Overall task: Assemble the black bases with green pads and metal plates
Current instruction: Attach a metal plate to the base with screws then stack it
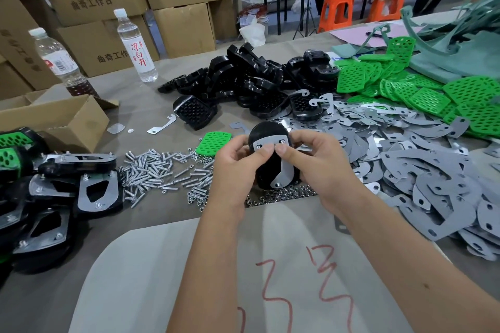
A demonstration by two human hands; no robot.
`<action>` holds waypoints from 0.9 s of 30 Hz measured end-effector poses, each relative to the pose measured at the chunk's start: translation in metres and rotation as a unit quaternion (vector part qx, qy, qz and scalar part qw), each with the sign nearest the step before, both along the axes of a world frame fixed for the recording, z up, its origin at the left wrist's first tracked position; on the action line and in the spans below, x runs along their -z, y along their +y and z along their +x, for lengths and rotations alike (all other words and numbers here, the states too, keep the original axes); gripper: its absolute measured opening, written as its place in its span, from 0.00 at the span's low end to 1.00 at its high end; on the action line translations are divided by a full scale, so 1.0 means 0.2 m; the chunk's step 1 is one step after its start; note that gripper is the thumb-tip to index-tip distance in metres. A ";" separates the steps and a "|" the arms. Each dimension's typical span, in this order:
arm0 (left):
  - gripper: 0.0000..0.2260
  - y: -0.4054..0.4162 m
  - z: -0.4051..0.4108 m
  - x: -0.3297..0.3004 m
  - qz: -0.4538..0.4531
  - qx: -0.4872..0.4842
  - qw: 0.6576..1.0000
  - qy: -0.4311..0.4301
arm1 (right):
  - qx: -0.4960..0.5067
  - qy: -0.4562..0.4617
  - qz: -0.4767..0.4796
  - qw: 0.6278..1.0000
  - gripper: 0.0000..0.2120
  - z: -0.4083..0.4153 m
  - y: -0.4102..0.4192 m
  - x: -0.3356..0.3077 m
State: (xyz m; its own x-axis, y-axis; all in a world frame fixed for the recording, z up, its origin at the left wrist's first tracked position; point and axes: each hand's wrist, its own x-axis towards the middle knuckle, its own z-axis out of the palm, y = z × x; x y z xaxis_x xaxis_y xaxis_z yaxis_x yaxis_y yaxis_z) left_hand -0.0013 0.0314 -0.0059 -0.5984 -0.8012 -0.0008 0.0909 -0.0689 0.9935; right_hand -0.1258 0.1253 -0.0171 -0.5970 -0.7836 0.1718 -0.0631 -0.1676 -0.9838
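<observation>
Above the table, the left hand and right hand grip one black base, thumbs pressing its metal plate, with loose screws left, black bases and green pads beyond.

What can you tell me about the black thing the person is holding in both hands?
It is a rounded, glossy black base, plastic by its look, held up above the table with its underside facing the camera. A curved grey metal plate lies on it, with fasteners showing in its holes. The left hand and right hand grip its sides, thumbs pressing the plate.
</observation>
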 end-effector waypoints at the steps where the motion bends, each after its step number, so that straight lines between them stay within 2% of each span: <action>1: 0.07 0.00 0.00 0.00 0.000 -0.004 1.000 0.001 | 0.005 -0.001 0.002 1.000 0.01 0.00 0.00 0.00; 8: 0.06 0.00 -0.02 0.00 -0.010 -0.039 0.999 0.011 | 0.035 -0.036 -0.004 0.999 0.04 0.00 -0.02 0.02; 14: 0.05 0.03 -0.04 -0.01 0.027 -0.042 0.998 0.023 | -0.013 -0.072 -0.035 0.997 0.05 -0.02 -0.02 0.01; 17: 0.02 0.04 -0.06 0.00 0.024 -0.068 0.997 0.035 | -0.021 -0.079 -0.009 0.997 0.03 -0.01 -0.02 0.00; 20: 0.05 0.06 -0.11 0.01 -0.059 -0.110 0.992 0.022 | 0.004 -0.066 0.021 0.998 0.02 -0.04 -0.01 -0.02; 23: 0.11 0.09 -0.17 0.01 -0.099 -0.131 0.986 -0.007 | 0.098 -0.093 0.008 0.991 0.03 -0.13 0.02 -0.05; 25: 0.10 0.10 -0.21 0.04 -0.192 -0.121 0.970 -0.087 | 0.188 -0.131 -0.012 0.973 0.03 -0.21 0.05 -0.07; 27: 0.09 0.14 -0.25 0.06 -0.327 -0.056 0.922 -0.202 | 0.265 -0.150 -0.052 0.951 0.03 -0.28 0.09 -0.09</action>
